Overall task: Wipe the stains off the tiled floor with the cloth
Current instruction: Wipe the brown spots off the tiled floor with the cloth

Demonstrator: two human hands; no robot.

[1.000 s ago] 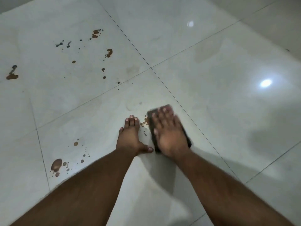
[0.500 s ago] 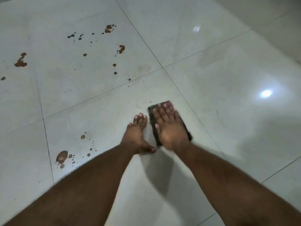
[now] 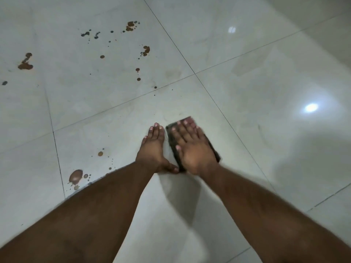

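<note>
The right hand (image 3: pixel 191 147) lies palm down with fingers spread flat on a dark rectangular cloth (image 3: pixel 172 141), pressing it against the glossy pale grey tiled floor (image 3: pixel 266 130) rather than closing any grip around it. Just left of the cloth, the left hand (image 3: pixel 153 149) rests bare on the floor, fingers together and holding nothing. Brown stains lie further from the cloth: a large brown blotch (image 3: pixel 75 176) well to its left and near the left forearm, and scattered brown and dark spots (image 3: pixel 131 26) far beyond it on the next tile.

Bare tiled floor (image 3: pixel 266 92) lies open everywhere; only the left hand (image 3: pixel 153 149) crowds the cloth (image 3: pixel 171 133).
</note>
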